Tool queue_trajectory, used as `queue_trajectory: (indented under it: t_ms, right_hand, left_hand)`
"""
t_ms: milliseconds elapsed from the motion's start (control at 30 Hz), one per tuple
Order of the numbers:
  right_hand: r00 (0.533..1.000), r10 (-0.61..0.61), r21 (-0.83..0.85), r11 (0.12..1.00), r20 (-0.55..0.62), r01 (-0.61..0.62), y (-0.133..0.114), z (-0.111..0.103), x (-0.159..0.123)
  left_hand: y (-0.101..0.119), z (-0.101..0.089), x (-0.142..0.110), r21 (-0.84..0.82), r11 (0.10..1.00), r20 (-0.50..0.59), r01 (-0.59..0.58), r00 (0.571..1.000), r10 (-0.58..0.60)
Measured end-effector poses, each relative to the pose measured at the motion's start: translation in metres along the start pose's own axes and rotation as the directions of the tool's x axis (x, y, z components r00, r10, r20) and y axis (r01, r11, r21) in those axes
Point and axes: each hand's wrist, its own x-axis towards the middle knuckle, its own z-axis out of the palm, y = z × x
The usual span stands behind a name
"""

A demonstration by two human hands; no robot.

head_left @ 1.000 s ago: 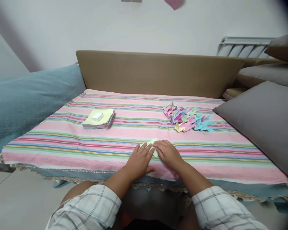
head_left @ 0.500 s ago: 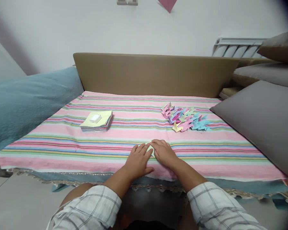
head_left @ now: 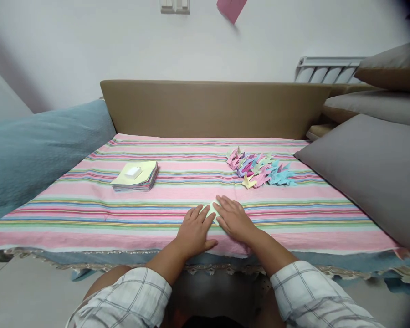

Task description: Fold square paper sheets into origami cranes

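A small folded piece of pale green paper [head_left: 212, 210] lies on the striped cloth [head_left: 177, 196] close in front of me. My left hand [head_left: 195, 230] rests flat with its fingers spread, the fingertips pressing on the paper's left side. From the right, my right hand [head_left: 235, 219] lies with stretched fingers over the paper's right edge. Both hands partly cover the paper, so its full shape is hidden. Beyond my right hand sits a cluster of folded paper cranes [head_left: 259, 169] in pink, purple, yellow, green and blue.
To the left stands a stack of square paper [head_left: 136, 182] with a small white block [head_left: 133, 172] on top. Grey cushions [head_left: 369, 173] pile up on the right. A blue covered armrest [head_left: 51, 150] borders the left, and a brown backrest [head_left: 205, 109] rises behind.
My right hand's fingers have spread a little on the paper, and more of the paper shows between my hands. The camera view has shifted slightly.
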Motion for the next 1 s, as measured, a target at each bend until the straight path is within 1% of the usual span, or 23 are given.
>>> queue_trajectory:
  t_ms: [33,100,200,267,367,467,533,600,667,800,867,1000]
  right_hand:
    - [0.998,-0.050,0.006,0.999,0.028,0.050,-0.001,-0.001,-0.004]
    - [0.993,-0.086,0.023,0.996,0.081,0.084,-0.002,-0.004,-0.010]
    - [0.988,-0.051,0.030,0.998,0.142,0.048,0.004,-0.006,-0.017]
    - [0.987,-0.022,0.040,0.999,0.161,0.015,0.011,-0.006,-0.018]
    - [0.993,-0.016,0.077,0.997,0.115,0.007,0.021,-0.004,-0.017]
    - [1.000,0.001,0.134,0.991,0.013,-0.003,0.027,-0.002,-0.015]
    - [0.998,0.021,0.175,0.985,-0.061,-0.010,0.028,-0.002,-0.014]
    - [0.993,0.035,0.214,0.977,-0.109,-0.011,0.029,-0.003,-0.013]
    - [0.990,0.066,0.252,0.967,-0.122,-0.033,0.028,-0.005,-0.013]
    - [0.983,0.151,0.305,0.946,-0.101,-0.114,0.027,-0.008,-0.012]
    - [0.983,0.151,0.337,0.935,-0.101,-0.109,0.027,-0.008,-0.010]
    - [0.975,0.156,0.409,0.909,-0.157,-0.080,0.027,-0.006,-0.007]
  left_hand:
    - [0.000,0.000,0.000,0.000,1.000,0.005,0.000,1.000,0.000]
    - [0.000,-0.001,0.001,0.001,1.000,0.017,-0.003,1.000,0.003]
    - [-0.001,-0.002,0.001,0.006,1.000,0.034,-0.008,0.999,0.007]
    - [-0.002,-0.001,0.001,0.008,1.000,0.034,-0.007,0.999,0.007]
    - [-0.003,0.001,0.002,0.008,1.000,0.025,-0.005,1.000,0.005]
    - [-0.003,0.001,0.002,0.002,1.000,0.034,0.000,0.999,0.000]
    - [-0.003,0.000,0.002,-0.005,1.000,0.040,0.006,0.999,-0.006]
    - [-0.004,0.000,0.002,-0.016,1.000,0.042,0.010,0.999,-0.009]
    - [-0.005,0.000,0.002,-0.032,0.999,0.041,0.014,0.999,-0.013]
    - [-0.007,0.000,0.003,-0.075,0.997,0.014,0.036,0.999,-0.035]
    - [-0.007,-0.001,0.003,-0.102,0.994,-0.010,0.042,0.999,-0.043]
    - [-0.005,-0.003,0.004,-0.139,0.989,-0.038,0.053,0.998,-0.059]
